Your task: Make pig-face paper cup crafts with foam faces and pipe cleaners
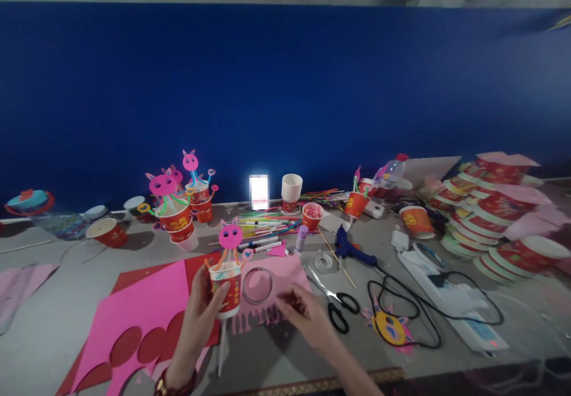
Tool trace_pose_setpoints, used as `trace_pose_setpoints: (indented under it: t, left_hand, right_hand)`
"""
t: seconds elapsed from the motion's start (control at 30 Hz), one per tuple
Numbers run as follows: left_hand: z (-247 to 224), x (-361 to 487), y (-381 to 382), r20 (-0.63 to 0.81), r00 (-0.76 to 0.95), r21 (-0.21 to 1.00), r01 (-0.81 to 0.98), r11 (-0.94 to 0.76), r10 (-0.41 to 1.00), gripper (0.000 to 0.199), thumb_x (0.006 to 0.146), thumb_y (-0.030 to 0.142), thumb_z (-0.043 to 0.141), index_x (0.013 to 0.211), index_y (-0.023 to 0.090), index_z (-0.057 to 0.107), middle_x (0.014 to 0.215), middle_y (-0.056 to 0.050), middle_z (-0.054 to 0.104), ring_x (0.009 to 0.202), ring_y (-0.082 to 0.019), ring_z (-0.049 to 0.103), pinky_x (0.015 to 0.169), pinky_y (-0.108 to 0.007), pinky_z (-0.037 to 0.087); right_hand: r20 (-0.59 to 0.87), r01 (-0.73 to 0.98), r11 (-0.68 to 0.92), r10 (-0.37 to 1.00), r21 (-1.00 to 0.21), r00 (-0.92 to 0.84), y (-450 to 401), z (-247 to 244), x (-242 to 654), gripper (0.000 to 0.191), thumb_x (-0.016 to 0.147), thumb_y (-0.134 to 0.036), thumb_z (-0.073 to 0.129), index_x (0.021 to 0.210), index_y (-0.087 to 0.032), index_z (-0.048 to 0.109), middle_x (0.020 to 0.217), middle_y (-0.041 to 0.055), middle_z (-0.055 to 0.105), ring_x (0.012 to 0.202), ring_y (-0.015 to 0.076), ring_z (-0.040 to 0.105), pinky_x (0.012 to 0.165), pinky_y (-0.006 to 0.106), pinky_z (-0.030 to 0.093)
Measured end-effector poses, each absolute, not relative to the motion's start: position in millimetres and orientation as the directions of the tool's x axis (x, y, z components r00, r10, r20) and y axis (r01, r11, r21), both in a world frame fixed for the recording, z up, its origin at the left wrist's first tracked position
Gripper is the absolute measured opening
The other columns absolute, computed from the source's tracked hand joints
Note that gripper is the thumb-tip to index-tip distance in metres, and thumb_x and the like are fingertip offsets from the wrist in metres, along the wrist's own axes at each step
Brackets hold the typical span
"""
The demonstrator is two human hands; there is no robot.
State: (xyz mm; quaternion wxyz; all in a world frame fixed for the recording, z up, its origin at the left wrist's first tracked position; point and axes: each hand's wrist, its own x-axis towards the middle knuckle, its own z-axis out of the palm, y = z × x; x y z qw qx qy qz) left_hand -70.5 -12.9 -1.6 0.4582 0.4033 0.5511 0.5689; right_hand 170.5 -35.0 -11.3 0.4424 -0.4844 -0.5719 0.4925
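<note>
My left hand [207, 304] is wrapped round a red and white paper cup [232, 292], held upright above the table. A pink face with ears and eyes [231, 236] rises from the cup on orange stems. A thin white stick [222, 348] extends below the cup. To the right, my right hand [300, 311] hovers over a pink sheet with a fringed edge [285, 268], its fingers curled together; whether anything small is between them is hidden. Between the hands a clear ring [257, 285] lies on that sheet.
Scissors [334, 298], a blue glue gun [354, 250] and a looped black cable are at right, near a power strip [450, 307]. Stacked cups [491, 206] stand far right. Pink paper with round cutouts [143, 301] lies left; decorated cups [176, 220] stand behind.
</note>
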Motion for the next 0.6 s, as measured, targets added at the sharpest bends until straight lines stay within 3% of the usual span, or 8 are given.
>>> trace_pose_setpoints:
  t: [0.1,0.17,0.37,0.6]
  left_hand:
    - [-7.8,-97.3,-11.7,-0.102,-0.255,0.994,0.020,0.110,0.962,0.083,0.074,0.057,0.075,0.141,0.023,0.040,0.119,-0.011,0.072,0.098,-0.031,0.074,0.074,-0.037,0.063]
    - [-15.6,-110.4,-11.0,-0.096,-0.252,0.983,0.128,0.131,0.963,0.085,0.075,0.057,0.074,0.143,0.023,0.038,0.111,-0.011,0.074,0.089,-0.031,0.075,0.068,-0.038,0.063]
    - [-34.1,-123.6,-6.6,-0.014,-0.256,0.903,0.412,0.122,0.966,0.085,0.081,0.062,0.063,0.147,0.019,0.032,0.121,-0.016,0.069,0.104,-0.033,0.071,0.083,-0.046,0.060]
    - [-29.1,-126.3,-8.9,-0.010,-0.255,0.756,0.631,0.175,0.967,0.079,0.086,0.064,0.052,0.149,0.020,0.030,0.121,-0.017,0.070,0.110,-0.036,0.069,0.083,-0.047,0.058]
  right_hand:
    - [0.030,0.293,0.080,0.985,-0.953,-0.172,-43.0,-24.4,181.8,0.013,0.091,-0.028,0.058,0.086,-0.019,0.065,0.076,0.0019,0.066,0.071,0.0178,0.061,0.064,0.026,0.045]
    - [0.047,0.392,0.113,0.984,-0.913,-0.174,-45.3,-28.3,187.3,0.012,0.091,-0.025,0.056,0.087,-0.019,0.065,0.078,0.0023,0.067,0.072,0.0182,0.062,0.066,0.026,0.045]
    - [0.086,0.585,0.159,0.985,-0.796,-0.152,-38.3,-24.1,194.4,0.013,0.091,-0.026,0.054,0.086,-0.020,0.064,0.082,0.0047,0.069,0.074,0.0206,0.063,0.068,0.029,0.046]
    - [0.136,0.560,0.177,0.984,-0.809,-0.116,-39.8,-25.8,205.3,0.014,0.092,-0.028,0.055,0.085,-0.022,0.065,0.081,0.0038,0.069,0.073,0.0209,0.063,0.068,0.030,0.046]
